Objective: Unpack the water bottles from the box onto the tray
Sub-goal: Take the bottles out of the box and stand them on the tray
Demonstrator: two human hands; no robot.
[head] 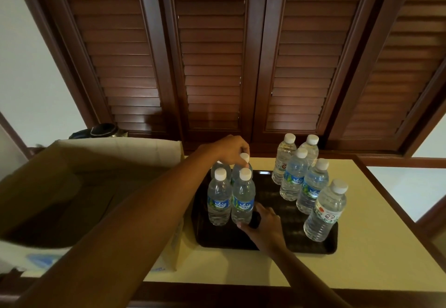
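A dark tray (277,242) lies on a cream table. Several clear water bottles with white caps stand upright on it in two clusters: one at the left (219,199) and one along the right side (311,187). My left hand (231,149) reaches over the left cluster and grips the cap of a rear bottle (243,160). My right hand (264,223) rests at the base of the front bottle (242,201) of that cluster, fingers touching it. The open cardboard box (96,162) stands to the left of the tray; its inside looks dark.
The cream table (374,247) has a wooden rim, with bare surface right of the tray. Brown louvred wooden doors (217,54) rise right behind it. A dark object (103,130) sits behind the box.
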